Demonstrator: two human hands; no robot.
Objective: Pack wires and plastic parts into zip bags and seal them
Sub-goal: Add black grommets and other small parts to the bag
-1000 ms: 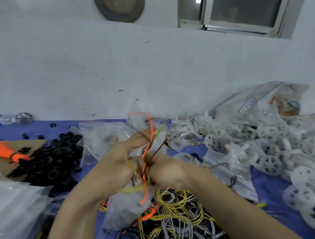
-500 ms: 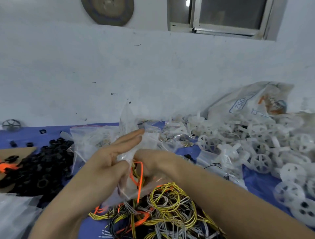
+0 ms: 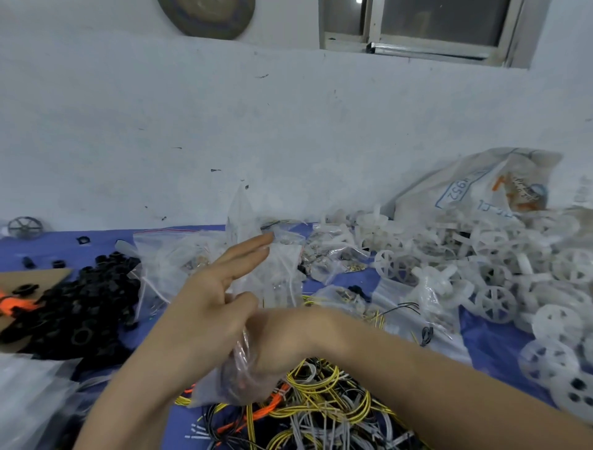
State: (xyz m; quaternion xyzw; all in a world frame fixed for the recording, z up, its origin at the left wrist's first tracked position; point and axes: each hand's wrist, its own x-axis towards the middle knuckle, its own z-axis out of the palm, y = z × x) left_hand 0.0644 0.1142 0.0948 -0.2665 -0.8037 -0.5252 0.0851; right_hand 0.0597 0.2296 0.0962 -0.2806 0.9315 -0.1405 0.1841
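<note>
Deeper goes your right hand (image 3: pixel 284 337) into the zip bag (image 3: pixel 277 276), fingers hidden, grip impossible to tell. Your left hand (image 3: pixel 205 308) pinches the bag, fingers straight. Bag stands mouth-up, long axis upright, above the wires (image 3: pixel 324 404) at the desk's (image 3: pixel 487 343) near edge. Back-right sack (image 3: pixel 449 189) reads "4952".

**Dim, blue-cast, soft frame**

The light is cool, flat and dim, tinting the wall (image 3: pixel 288 128) and cloth (image 3: pixel 491 334) blue-grey. 1 small bright lamp spot (image 3: pixel 358 1) glints in the dark window (image 3: pixel 442 22) high above the fingers (image 3: pixel 253 249) of the left hand (image 3: pixel 205 308). Shadows are weak and soft-edged. Those fingers look slightly smeared, and the zip bag (image 3: pixel 282 273) just beyond them is hazy with a faint sheen. Far right of the fingers, the white wheels (image 3: pixel 495 303) stretch with wide-angle bending. The plastic (image 3: pixel 25 395) below-left of them is a blur.
</note>
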